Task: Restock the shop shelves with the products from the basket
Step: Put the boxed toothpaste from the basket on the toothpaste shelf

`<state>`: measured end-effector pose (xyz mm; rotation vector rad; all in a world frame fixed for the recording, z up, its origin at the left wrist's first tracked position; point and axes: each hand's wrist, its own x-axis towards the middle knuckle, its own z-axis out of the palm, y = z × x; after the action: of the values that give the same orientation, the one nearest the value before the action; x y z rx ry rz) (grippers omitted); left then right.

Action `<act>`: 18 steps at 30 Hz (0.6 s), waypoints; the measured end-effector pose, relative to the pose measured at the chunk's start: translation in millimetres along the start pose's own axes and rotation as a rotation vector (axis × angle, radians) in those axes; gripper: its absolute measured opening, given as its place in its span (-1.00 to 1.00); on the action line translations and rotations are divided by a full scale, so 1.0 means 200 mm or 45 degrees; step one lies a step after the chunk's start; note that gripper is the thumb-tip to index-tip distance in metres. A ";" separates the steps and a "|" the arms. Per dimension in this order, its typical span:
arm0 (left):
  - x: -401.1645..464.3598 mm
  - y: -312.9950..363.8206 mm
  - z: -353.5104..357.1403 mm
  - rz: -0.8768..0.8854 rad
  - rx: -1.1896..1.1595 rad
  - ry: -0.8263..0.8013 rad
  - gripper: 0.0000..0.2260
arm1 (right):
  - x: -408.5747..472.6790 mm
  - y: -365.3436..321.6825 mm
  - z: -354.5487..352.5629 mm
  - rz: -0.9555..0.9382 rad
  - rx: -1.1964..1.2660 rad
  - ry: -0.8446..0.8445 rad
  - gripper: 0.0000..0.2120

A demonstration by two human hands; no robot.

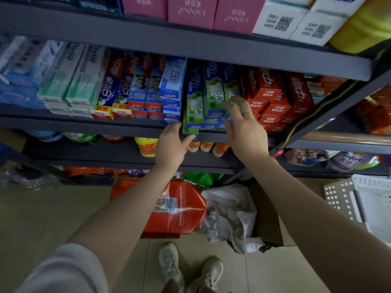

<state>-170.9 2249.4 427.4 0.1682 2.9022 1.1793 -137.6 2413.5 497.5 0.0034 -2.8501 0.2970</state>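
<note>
Green and blue toothpaste boxes [195,98] stand stacked on the middle shelf [63,121], between blue boxes on the left and red boxes [273,96] on the right. My left hand [172,144] grips the front end of the lowest green box [190,127], which sticks out over the shelf edge. My right hand [243,125] rests with spread fingers against the fronts of the green boxes just to the right. No basket can be made out.
Pink boxes [190,11] and white boxes fill the shelf above. Bottles [146,146] stand on the shelf below. On the floor lie a red bag [179,208], a white plastic bag [228,214], a cardboard box and a white perforated panel [342,199]. My shoes are near the bottom edge.
</note>
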 end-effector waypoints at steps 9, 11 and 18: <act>0.06 0.08 0.01 0.155 0.384 0.118 -0.65 | 0.07 0.10 0.19 -0.136 -0.140 0.037 -0.36; 0.07 0.10 0.01 0.142 0.412 0.112 -0.66 | 0.09 0.11 0.20 -0.176 -0.180 0.139 -0.38; 0.13 0.16 0.00 0.066 0.560 0.084 -0.64 | 0.13 0.10 0.22 -0.166 -0.192 0.261 -0.51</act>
<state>-193.4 2275.1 450.0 0.2084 3.1886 0.5404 -174.3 2425.2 459.5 0.1211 -2.6461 0.0518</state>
